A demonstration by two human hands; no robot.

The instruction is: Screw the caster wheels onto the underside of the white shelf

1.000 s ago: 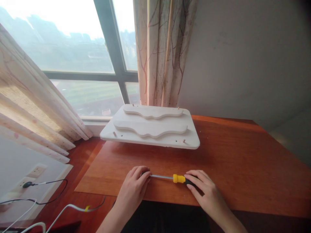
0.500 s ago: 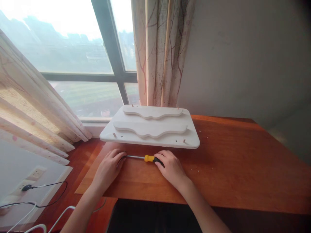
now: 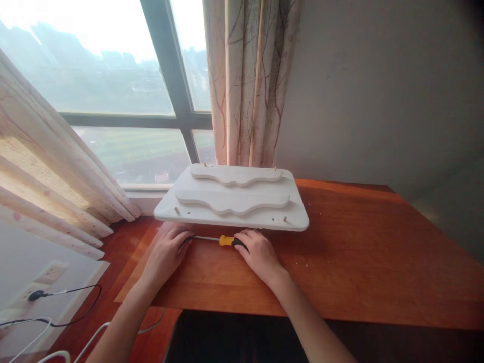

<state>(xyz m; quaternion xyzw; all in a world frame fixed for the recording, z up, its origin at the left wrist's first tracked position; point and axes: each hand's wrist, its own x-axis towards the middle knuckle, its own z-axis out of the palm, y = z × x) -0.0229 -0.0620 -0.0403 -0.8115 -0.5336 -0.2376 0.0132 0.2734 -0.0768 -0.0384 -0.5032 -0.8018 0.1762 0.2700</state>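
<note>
1. As pale daylight comes through a dark-framed glass window [image 3: 180, 65], a person's two bare hands hold a yellow-and-black-handled screwdriver [image 3: 226, 241] crosswise between them, seen from where I stand in the room.

2. At one end, the right hand [image 3: 260, 252] is closed around the black part of the grip; at the other, the left hand [image 3: 169, 250] has its fingers curled over the end of the slim metal shaft [image 3: 206, 238], hiding the tip.

3. Just beyond the hands sits a white, rounded-corner rectangular panel [image 3: 234, 221], smooth and matte. I cannot tell whether the tool touches the tabletop beneath it.

4. Lying side by side on the panel are two long white strips, a near strip [image 3: 232, 202] and a far strip [image 3: 236, 175], each with a wavy, scalloped front edge. Short tan pegs [image 3: 176, 210] stand near its corners, with small dark holes beside the nearer pair.

5. Beneath all this spreads a glossy reddish-brown wood-grained table [image 3: 359, 252], dotted with pale specks; behind hangs a cream fabric curtain [image 3: 249, 85], pleated and printed with bare branches.
</note>
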